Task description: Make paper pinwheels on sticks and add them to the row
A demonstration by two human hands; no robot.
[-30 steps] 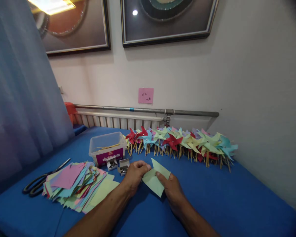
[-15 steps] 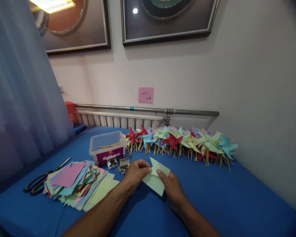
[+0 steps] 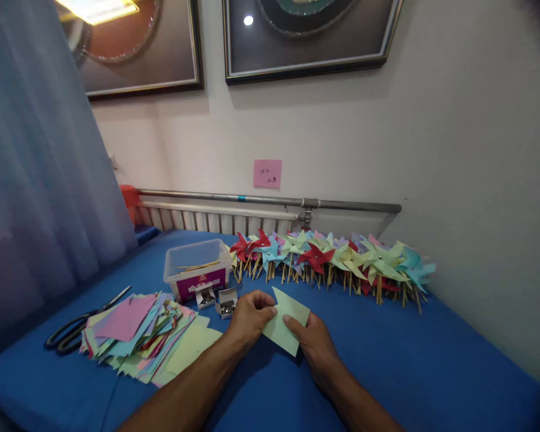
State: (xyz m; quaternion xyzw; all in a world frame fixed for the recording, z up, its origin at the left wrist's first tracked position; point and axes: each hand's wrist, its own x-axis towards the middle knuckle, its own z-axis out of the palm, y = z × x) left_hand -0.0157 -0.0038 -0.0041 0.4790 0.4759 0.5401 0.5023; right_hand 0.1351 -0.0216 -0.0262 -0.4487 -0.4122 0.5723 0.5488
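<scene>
A pale green paper sheet (image 3: 284, 329) is held up between my two hands, over the blue-covered table. My left hand (image 3: 253, 318) pinches its left edge, thumb on top and fingers curled. At the right side, my right hand (image 3: 314, 341) grips it, the thumb lying flat on its face and the fingers behind. Just beyond my left hand are two small open boxes, one (image 3: 227, 303) and another (image 3: 205, 297), each with shiny metal pieces inside. A heap of coloured paper pieces (image 3: 139, 336) lies left of my left forearm.
Black-handled scissors (image 3: 83, 324) lie at the left beside the heap. A clear plastic tub (image 3: 198, 273) with thin sticks stands behind the small boxes. Finished paper pinwheels on sticks (image 3: 315, 258) line the table's back. A blue curtain (image 3: 40, 150) hangs at left; a metal pipe (image 3: 355, 206) runs along the wall.
My right thumb has slid slightly left across the paper. My left hand keeps its pinch, and the sheet stays nearly in the same place.
</scene>
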